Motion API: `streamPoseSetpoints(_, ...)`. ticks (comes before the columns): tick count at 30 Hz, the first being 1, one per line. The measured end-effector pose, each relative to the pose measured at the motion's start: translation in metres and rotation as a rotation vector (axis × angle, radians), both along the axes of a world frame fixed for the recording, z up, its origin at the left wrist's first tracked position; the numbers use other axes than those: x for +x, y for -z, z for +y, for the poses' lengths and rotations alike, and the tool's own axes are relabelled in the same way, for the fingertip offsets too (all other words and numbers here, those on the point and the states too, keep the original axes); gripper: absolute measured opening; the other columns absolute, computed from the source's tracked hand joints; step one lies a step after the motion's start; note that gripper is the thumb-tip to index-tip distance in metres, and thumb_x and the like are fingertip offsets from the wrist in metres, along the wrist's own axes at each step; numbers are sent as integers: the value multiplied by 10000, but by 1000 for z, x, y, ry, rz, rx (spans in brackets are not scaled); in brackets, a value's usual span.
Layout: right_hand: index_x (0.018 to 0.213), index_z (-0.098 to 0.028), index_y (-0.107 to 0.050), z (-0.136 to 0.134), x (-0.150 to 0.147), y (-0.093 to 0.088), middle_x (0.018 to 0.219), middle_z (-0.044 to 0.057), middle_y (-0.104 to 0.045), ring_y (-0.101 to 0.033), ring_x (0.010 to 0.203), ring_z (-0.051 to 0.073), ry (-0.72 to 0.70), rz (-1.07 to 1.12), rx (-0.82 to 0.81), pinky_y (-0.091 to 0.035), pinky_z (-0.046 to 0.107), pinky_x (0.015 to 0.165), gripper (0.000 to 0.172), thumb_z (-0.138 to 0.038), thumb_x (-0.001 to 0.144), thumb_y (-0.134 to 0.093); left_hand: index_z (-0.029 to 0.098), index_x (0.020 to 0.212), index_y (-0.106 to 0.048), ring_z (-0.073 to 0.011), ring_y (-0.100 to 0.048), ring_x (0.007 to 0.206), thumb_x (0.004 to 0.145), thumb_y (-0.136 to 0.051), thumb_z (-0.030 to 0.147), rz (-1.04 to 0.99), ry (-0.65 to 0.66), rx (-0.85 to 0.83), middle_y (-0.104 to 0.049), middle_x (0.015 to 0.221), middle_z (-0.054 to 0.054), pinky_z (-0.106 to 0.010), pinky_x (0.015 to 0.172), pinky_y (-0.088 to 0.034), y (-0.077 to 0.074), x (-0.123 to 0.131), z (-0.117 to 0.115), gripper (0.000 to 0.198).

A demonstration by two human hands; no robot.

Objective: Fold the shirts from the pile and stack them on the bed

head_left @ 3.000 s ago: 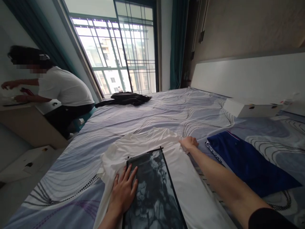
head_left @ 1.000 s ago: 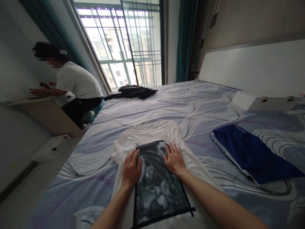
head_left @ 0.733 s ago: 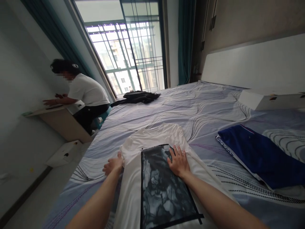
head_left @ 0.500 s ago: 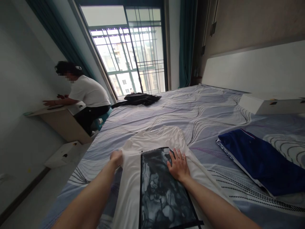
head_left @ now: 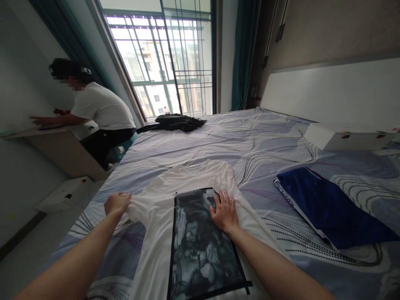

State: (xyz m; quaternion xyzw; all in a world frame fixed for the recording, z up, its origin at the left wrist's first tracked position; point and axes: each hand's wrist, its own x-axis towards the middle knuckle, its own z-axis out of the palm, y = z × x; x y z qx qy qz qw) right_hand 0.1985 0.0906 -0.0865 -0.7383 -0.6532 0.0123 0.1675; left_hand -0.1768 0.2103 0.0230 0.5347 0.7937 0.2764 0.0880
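Observation:
A white T-shirt (head_left: 156,225) with a dark rectangular print (head_left: 200,246) lies spread on the bed, its neckline pointing away from me. My left hand (head_left: 118,203) is closed on the edge of the left sleeve, which is stretched out to the side. Flat on the upper right part of the print rests my right hand (head_left: 225,211), fingers spread, pressing on the fabric. The shirt's right sleeve is not clearly seen, and its lower hem is partly out of view.
Folded blue clothing (head_left: 331,208) lies to the right on the patterned bedsheet (head_left: 212,146). Behind it is a white box (head_left: 350,139). A dark garment (head_left: 175,122) lies at the far edge. Left of the bed, a person (head_left: 103,106) sits at a small desk (head_left: 59,146).
My left hand has pulled the sleeve outward to the left, opening it out from the shirt's body. My right hand stays flat on the print. The whole view has shifted slightly.

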Motion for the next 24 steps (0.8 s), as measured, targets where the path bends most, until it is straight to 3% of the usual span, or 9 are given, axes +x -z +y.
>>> streamPoseSetpoints(3, 1507, -231, -422, 0, 0, 0, 1623, 99, -292, -212, 1489, 303, 2, -17, -3, -83, 491, 1191, 624, -472, 933, -455, 115, 982, -674, -324, -668, 1034, 836, -585, 377, 71, 89, -24, -737, 1040, -162, -393, 849, -513, -12, 46, 17, 313)
streamPoseSetpoints(5, 1506, -233, -423, 0, 0, 1, 1621, 97, -298, -217, 1488, 301, 2, -28, 0, -88, 487, 1191, 621, -473, 934, -451, 167, 1017, -689, -256, -714, 869, 808, -634, 471, 66, 245, -71, -758, 922, -100, -321, 753, -532, -14, 84, 25, 373)
streamPoseSetpoints(7, 1507, -234, -421, 0, 0, 2, 1621, 97, -297, -219, 1487, 299, 3, -39, 6, -91, 485, 1191, 621, -474, 934, -448, 200, 1071, -694, -207, -711, 698, 811, -598, 596, 39, 404, -126, -757, 811, -57, -288, 664, -536, -12, 117, 29, 483)
streamPoseSetpoints(9, 1509, -237, -415, -1, 0, 3, 1623, 96, -293, -219, 1487, 299, 4, -48, 8, -93, 488, 1190, 622, -474, 935, -444, 205, 1133, -682, -195, -716, 700, 889, -434, 642, 32, 486, -135, -768, 872, -70, -301, 690, -549, -5, 139, 28, 559)
streamPoseSetpoints(12, 1512, -242, -407, 0, 0, 2, 1624, 94, -290, -214, 1487, 305, 7, -55, 5, -94, 496, 1189, 624, -477, 936, -442, 172, 1267, -624, -243, -674, 1100, 976, -266, 502, 82, 480, -78, -689, 1257, -152, -383, 963, -501, 18, 143, 18, 568)
streamPoseSetpoints(15, 1515, -248, -403, 0, 0, 1, 1625, 90, -288, -211, 1487, 312, 9, -50, -4, -99, 503, 1186, 629, -483, 933, -444, 166, 1400, -536, -309, -387, 1432, 954, -356, 432, 159, 487, -96, -464, 1529, -162, -508, 1165, -295, 52, 130, 3, 549)
streamPoseSetpoints(19, 1521, -242, -396, 1, -1, 1, 1630, 88, -276, -211, 1485, 314, 12, -47, -26, -100, 499, 1187, 645, -494, 930, -445, 253, 1532, -352, -355, -218, 1504, 973, -280, 450, 372, 426, -226, -268, 1637, -111, -681, 1155, -166, 80, 132, -14, 597)
streamPoseSetpoints(22, 1525, -243, -390, 1, -1, 0, 1634, 84, -265, -207, 1485, 313, 9, -58, -37, -102, 502, 1185, 638, -497, 941, -423, 115, 1485, -434, -423, -266, 1469, 964, -288, 311, 502, 299, -232, -349, 1580, -218, -722, 1132, -131, 82, 161, -40, 576)
streamPoseSetpoints(24, 1528, -241, -384, 1, 0, -1, 1637, 84, -258, -195, 1490, 312, 13, -68, -47, -100, 507, 1184, 627, -492, 954, -402, 45, 1446, -474, -420, -305, 1451, 933, -294, 187, 560, 333, -133, -392, 1548, -246, -682, 1153, -138, 83, 186, -72, 563)
